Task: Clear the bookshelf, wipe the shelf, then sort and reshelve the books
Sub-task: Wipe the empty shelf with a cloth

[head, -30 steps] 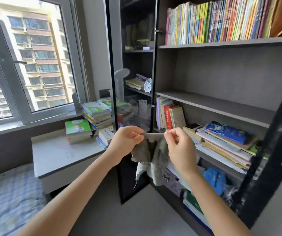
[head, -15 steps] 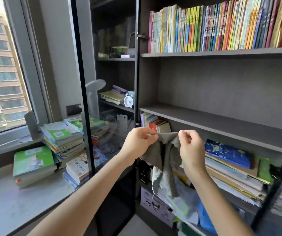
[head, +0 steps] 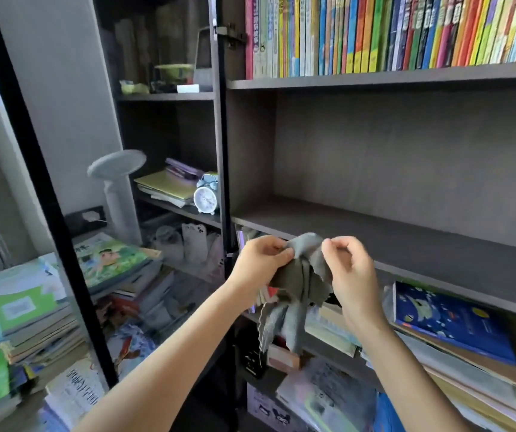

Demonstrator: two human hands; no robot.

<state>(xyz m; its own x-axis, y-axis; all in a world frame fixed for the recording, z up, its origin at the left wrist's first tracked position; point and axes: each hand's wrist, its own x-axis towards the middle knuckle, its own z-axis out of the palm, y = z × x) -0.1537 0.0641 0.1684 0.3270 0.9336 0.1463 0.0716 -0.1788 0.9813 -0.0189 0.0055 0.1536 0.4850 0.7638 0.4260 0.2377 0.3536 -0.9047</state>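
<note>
Facing the dark bookshelf (head: 406, 145), we find it filling most of the view, with its glass door (head: 48, 198) swung open at the left. The middle shelf (head: 422, 244) of the right bay lies bare. Above it, a row of upright books (head: 390, 29) with bright spines packs the top shelf. Left of the door frame, and partly behind its glass, piles of books (head: 26, 307) lie flat with green covers on top. Below the bare shelf, at the right, another pile lies flat, topped by a blue book (head: 450, 322). Two bare forearms reach up from the bottom edge toward the front lip of the bare shelf. The left grip (head: 261, 263) is closed on the grey cloth (head: 300, 275), thumb and fingers pinching its upper left edge. The right grip (head: 351, 272) pinches the upper right edge between thumb and forefinger, with the other fingers curled. The cloth is bunched between the two, held up at the shelf's front lip; whether it touches the lip we cannot tell. Its ragged lower corners hang loose in front of the books on the shelf below. In the left bay a small pale alarm clock (head: 206, 198) stands upright at the shelf's front, just beside a flat pile of notebooks (head: 166, 185).
</note>
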